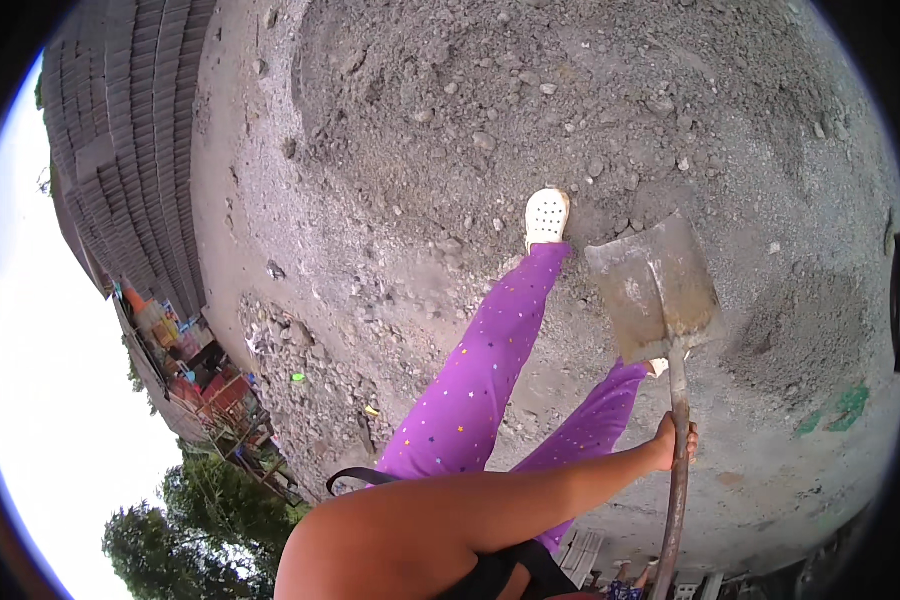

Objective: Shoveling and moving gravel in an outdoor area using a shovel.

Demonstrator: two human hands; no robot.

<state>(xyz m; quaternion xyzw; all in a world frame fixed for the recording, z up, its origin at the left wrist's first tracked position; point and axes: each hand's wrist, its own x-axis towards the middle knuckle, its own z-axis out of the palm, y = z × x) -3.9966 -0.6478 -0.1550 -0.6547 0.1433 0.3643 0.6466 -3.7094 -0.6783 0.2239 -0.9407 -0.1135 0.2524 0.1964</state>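
Observation:
My left hand is wrapped round the wooden shaft of a shovel, a short way below the blade. The blade is broad, flat and squared, coated with dried grey-brown dirt and carrying no load. It hangs over the gravelly ground beside my white clog, its far edge pointing away from me. The shaft runs down past the lower edge of the view, where its end is hidden. My right hand is out of view.
A wide heap of grey sand and gravel spreads ahead. A smaller sand patch lies to the right, near a green patch. Stacked grey blocks line the left, with stony rubble nearer. People's legs show at the bottom edge.

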